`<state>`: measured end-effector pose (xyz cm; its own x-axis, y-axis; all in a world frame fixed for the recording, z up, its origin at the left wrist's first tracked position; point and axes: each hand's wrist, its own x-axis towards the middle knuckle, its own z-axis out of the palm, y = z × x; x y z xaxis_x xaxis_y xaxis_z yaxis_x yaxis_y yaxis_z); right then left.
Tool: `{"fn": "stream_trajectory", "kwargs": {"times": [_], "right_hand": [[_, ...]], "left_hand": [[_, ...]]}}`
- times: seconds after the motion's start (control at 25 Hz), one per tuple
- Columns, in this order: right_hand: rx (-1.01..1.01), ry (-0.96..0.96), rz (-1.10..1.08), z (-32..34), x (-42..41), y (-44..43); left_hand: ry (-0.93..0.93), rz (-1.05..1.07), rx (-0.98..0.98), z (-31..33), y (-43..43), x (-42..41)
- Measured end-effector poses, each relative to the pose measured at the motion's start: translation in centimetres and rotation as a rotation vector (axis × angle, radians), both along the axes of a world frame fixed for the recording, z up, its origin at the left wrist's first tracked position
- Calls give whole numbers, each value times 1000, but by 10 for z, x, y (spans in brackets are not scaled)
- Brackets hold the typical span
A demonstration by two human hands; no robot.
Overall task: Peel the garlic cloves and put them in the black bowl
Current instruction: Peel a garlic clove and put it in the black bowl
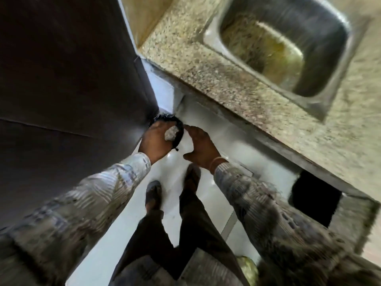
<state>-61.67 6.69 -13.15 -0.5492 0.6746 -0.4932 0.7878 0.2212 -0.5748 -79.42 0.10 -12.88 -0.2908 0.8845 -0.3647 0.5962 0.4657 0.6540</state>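
Observation:
I stand looking down at the floor, and the view is blurred. My left hand (156,141) holds a pale crumpled clump (171,134), which looks like garlic skins. It holds the clump over a small black bin with a black liner (165,117) that stands in the corner on the floor. My right hand (201,148) hovers just right of the bin with fingers relaxed and thumb spread, holding nothing. No garlic cloves and no bowl show in this view.
A speckled granite counter (216,79) with a steel sink (210,34) runs along the right, with a white cabinet front (216,124) and a dark opening (313,201) below it. A dark tall panel (68,75) fills the left. My feet stand on white floor (123,228).

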Motion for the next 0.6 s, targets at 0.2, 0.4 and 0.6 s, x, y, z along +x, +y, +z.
{"fn": "stream_trajectory", "kwargs": {"times": [0.2, 0.4, 0.6], "right_hand": [[135, 0, -253, 109, 60, -50], [314, -58, -558, 186, 147, -102], [408, -111, -818, 228, 246, -149]], "left_hand": [[9, -323, 111, 96, -9, 35], [35, -644, 177, 180, -6, 107], [44, -943, 285, 215, -1, 223]]}}
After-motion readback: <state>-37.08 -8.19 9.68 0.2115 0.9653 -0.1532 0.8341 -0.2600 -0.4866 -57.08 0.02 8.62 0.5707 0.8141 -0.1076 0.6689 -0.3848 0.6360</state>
